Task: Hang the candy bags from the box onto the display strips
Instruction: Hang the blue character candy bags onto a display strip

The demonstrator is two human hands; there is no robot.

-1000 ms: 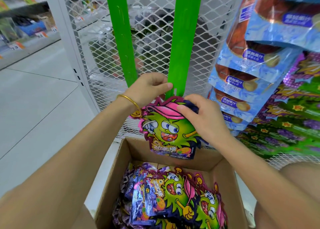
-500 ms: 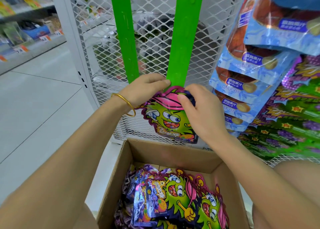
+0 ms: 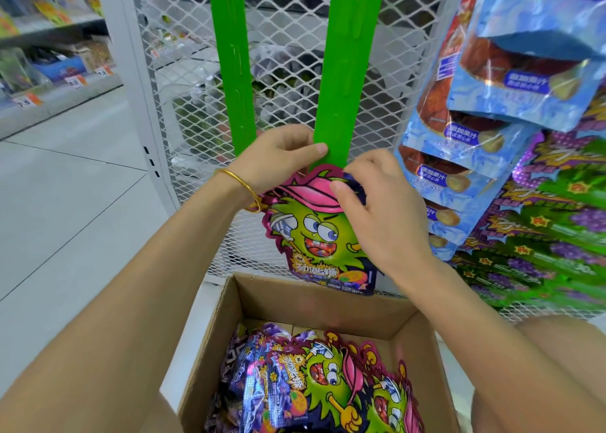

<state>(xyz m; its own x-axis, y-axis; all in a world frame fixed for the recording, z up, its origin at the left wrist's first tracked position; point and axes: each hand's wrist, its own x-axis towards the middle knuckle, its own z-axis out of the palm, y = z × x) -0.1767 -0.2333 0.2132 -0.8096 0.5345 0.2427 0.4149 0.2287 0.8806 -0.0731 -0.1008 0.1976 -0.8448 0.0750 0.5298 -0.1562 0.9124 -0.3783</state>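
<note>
White mesh racking point(image 3: 295, 55) backs a green display strip point(image 3: 347, 71). The left hand point(image 3: 275, 160) pinches its lower end, and the right hand point(image 3: 377, 216) pinches a candy bag point(image 3: 314, 235) just beneath it, with the cardboard box point(image 3: 311, 304) farther below.

Candy bag point(image 3: 314, 235) pinched in my right hand point(image 3: 377, 216): yellow Chinese characters under the cartoon face, the last one 糖; the small print beneath is too fine to read.
Bags point(image 3: 328, 383) in the box point(image 3: 328, 304) below my hands: the same yellow characters, lying sideways.
Blue bags point(image 3: 459, 170) right of my right hand: white Chinese on a dark-blue patch, top line ending 果汁; "45" on one.
Price tags point(image 3: 76, 80) far left of my left hand point(image 3: 278, 157): digits blurred.
</note>
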